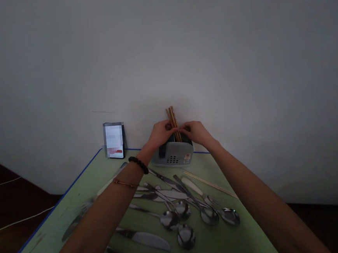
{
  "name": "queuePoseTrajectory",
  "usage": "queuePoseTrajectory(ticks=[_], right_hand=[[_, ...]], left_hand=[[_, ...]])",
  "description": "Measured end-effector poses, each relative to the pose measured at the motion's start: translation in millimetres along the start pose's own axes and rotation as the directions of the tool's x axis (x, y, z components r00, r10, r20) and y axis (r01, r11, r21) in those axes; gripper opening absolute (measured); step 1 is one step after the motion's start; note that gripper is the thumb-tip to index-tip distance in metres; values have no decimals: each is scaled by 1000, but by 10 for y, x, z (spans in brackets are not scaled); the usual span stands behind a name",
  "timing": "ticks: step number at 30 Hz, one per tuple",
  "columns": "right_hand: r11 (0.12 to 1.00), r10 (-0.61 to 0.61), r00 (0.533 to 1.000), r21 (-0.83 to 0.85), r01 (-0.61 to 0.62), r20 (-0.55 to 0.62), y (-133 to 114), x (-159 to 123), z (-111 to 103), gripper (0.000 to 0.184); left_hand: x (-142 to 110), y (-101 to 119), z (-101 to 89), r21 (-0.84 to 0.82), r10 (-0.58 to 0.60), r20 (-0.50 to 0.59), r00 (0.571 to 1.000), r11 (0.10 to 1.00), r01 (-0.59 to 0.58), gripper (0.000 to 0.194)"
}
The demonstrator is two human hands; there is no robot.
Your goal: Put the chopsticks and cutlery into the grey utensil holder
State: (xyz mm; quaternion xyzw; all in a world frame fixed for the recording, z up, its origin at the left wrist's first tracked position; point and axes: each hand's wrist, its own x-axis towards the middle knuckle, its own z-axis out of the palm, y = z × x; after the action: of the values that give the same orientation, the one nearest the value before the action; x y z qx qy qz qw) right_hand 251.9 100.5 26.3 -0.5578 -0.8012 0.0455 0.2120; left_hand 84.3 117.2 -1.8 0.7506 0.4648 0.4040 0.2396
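Note:
A grey cutlery holder (174, 156) stands at the far edge of the green table (225, 243), against the wall. A bunch of wooden chopsticks (173, 120) sticks up out of it. My left hand (160, 134) and my right hand (195, 132) both reach to the holder's top, fingers closed around the chopsticks from either side. A dark bead bracelet (138, 164) and a thin bangle sit on my left wrist.
Several spoons (186, 236), knives (147, 239) and forks lie scattered on the table in front of the holder. A loose pair of chopsticks (210, 184) lies to the right. A small dark box (114, 140) leans on the wall at the left.

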Motion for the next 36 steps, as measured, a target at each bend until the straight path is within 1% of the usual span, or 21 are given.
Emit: queuePoseTrajectory(ticks=[3, 6, 7, 9, 10, 11, 12, 13, 14, 15, 16, 17, 18, 20, 22, 24, 26, 28, 31, 34, 36], right_hand=[[1000, 24, 1000, -4, -24, -13, -5, -38, 13, 18], [999, 50, 997, 9, -49, -64, -43, -191, -24, 20], [998, 54, 993, 31, -51, -101, -57, -284, -41, 20], [993, 57, 983, 108, -39, -174, -75, -533, -76, 20], [987, 57, 981, 158, -28, -186, -77, -678, -90, 20], [979, 61, 984, 201, -26, -166, -73, -827, -100, 21], [972, 52, 993, 232, -26, -109, -64, -970, -105, 22], [968, 41, 999, 251, -32, -30, -51, -1100, -105, 23], [967, 35, 997, 251, -50, 64, -36, -1208, -98, 23], [971, 39, 986, 225, -76, 165, -21, -1293, -85, 23], [979, 55, 964, 178, -104, 259, -7, -1353, -66, 22], [985, 83, 937, 112, -128, 341, 4, -1390, -43, 23], [989, 120, 907, 33, -146, 404, 11, -1409, -16, 24], [979, 201, 860, -116, -165, 468, 19, -1413, 49, 28], [961, 264, 833, -212, -180, 487, 27, -1401, 130, 30], [944, 310, 812, -261, -202, 494, 45, -1394, 221, 30], [929, 350, 795, -295, -225, 496, 70, -1391, 309, 30], [915, 379, 787, -322, -242, 487, 92, -1389, 376, 32], [910, 388, 784, -336, -243, 484, 103, -1379, 419, 34], [922, 359, 781, -327, -210, 512, 95, -1371, 410, 28], [934, 326, 783, -308, -180, 530, 89, -1372, 393, 20]], left_hand=[[-10, 47, -15, 68, 16, -9, 1000, 998, -15, 28], [-90, 115, -77, 171, 16, -3, 1000, 985, -15, 34], [-149, 132, -116, 206, 7, -17, 1000, 979, -4, 36], [-325, 142, -229, 268, -6, -83, 996, 963, 29, 37], [-437, 136, -304, 294, 3, -109, 994, 955, 30, 37], [-559, 123, -387, 327, 33, -108, 994, 945, 5, 35], [-686, 107, -473, 359, 58, -70, 996, 933, -29, 35], [-809, 90, -557, 386, 55, -21, 998, 922, -43, 36], [-924, 75, -630, 407, 27, 27, 999, 913, -36, 38], [-1027, 64, -686, 423, -1, 128, 992, 904, -54, 40], [-1116, 58, -717, 421, -37, 232, 972, 905, -66, 41], [-1190, 57, -722, 414, -81, 330, 941, 908, -67, 43], [-1250, 60, -701, 405, -123, 416, 901, 912, -62, 44], [-1331, 73, -591, 391, -181, 533, 827, 919, -50, 44], [-1372, 89, -434, 373, -172, 601, 781, 924, -84, 40], [-1388, 105, -287, 367, -131, 629, 766, 919, -143, 38], [-1392, 119, -185, 340, -80, 647, 758, 920, -194, 39], [-1391, 125, -133, 314, -50, 667, 743, 924, -220, 39], [-1394, 101, -115, 300, -49, 693, 719, 927, -227, 39], [-1401, 18, -105, 324, -65, 681, 730, 920, -220, 37], [-1403, -59, -87, 382, -113, 657, 745, 902, -200, 36]])
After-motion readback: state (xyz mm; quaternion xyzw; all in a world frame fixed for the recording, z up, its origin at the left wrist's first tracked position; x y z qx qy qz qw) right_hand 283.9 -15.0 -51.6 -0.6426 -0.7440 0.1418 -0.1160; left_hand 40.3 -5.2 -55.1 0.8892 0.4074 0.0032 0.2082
